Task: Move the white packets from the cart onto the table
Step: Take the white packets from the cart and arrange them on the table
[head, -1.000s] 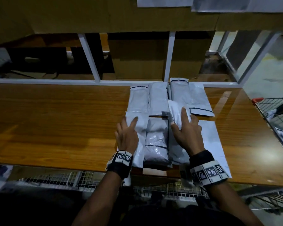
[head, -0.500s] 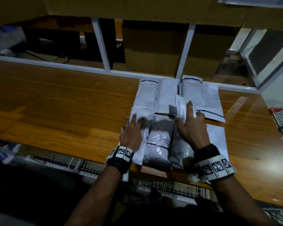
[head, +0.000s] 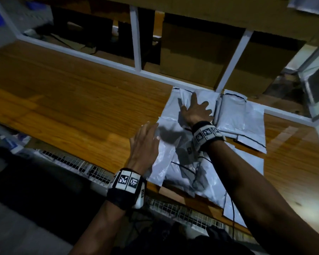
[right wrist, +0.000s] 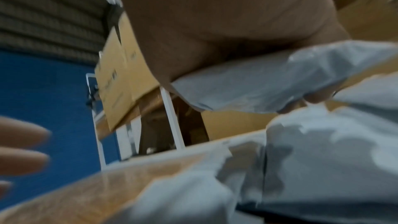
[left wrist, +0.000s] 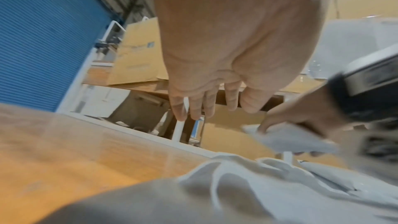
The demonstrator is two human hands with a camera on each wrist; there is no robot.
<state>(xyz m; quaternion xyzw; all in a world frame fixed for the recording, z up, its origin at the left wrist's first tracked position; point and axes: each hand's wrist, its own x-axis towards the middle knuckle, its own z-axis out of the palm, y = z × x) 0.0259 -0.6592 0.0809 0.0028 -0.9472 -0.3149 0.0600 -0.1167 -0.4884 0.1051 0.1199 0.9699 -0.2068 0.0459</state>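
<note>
My right hand [head: 196, 111] pinches thin white packet [left wrist: 295, 140] near tabletop [head: 81, 100] far edge; left hand [head: 145, 142] fingers spread, empty. Packet light, floppy, slick — grip by edge.

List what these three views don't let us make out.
- Right hand grip on the lifted packet: fingertips hidden in the head view; both wrist views blurred.
- Packet count on the table: arms cover the pile.
- Cart: only a red sliver at the head view's right edge.
</note>
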